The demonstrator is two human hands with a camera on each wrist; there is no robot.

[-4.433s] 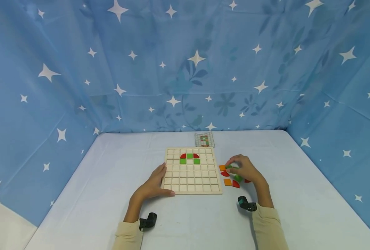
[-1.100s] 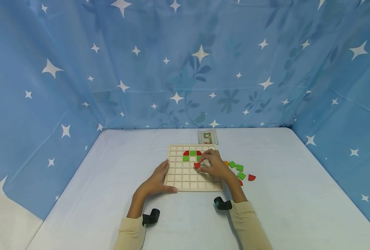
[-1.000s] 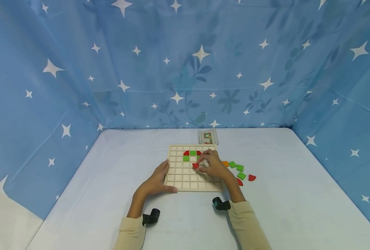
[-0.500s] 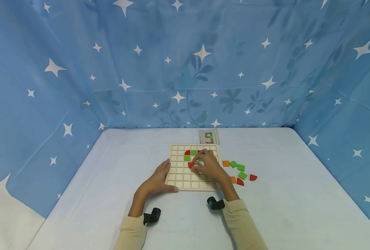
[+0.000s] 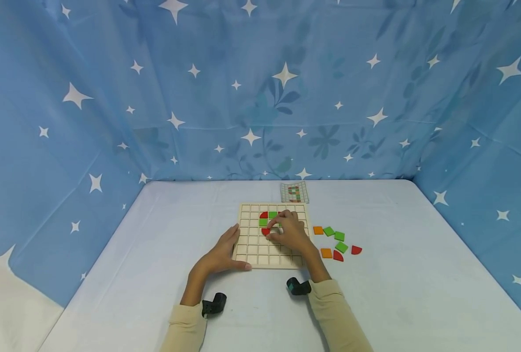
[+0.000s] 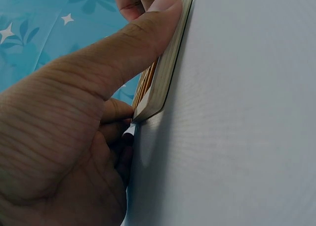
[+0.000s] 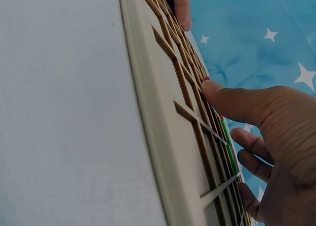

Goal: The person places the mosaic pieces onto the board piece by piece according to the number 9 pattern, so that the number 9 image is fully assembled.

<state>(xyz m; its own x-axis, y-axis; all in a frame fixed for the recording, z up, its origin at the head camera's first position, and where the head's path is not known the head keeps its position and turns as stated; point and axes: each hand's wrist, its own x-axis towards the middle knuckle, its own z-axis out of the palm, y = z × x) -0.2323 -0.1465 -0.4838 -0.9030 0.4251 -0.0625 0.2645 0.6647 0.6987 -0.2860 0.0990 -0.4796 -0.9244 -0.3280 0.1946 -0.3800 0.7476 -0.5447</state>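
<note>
My right hand (image 5: 288, 231) pinches a red quarter-circle tile (image 5: 265, 231) over the gridded wooden board (image 5: 248, 248), just below a green square tile (image 5: 263, 222) set in the grid. In the right wrist view, a sliver of the red tile (image 7: 206, 78) shows at the thumb tip. My left hand (image 5: 220, 253) rests against the board's near left corner, fingers along the left side and thumb on the front edge. Another red quarter tile (image 5: 263, 215) and a green square (image 5: 273, 215) sit in the upper grid; tiles to their right are partly hidden by my right hand.
Right of the board lie loose tiles: an orange square (image 5: 326, 253), a green square (image 5: 341, 247), a red quarter-circle (image 5: 356, 250) and several others. Behind the board lies a small pattern card (image 5: 294, 192) with a grid. A blue star-patterned curtain (image 5: 260, 98) surrounds the white table (image 5: 190, 215).
My right hand has gone from the loose tiles to the board, bringing a red quarter-circle tile, then moved left across the grid. The left hand has stayed at the board's corner.
</note>
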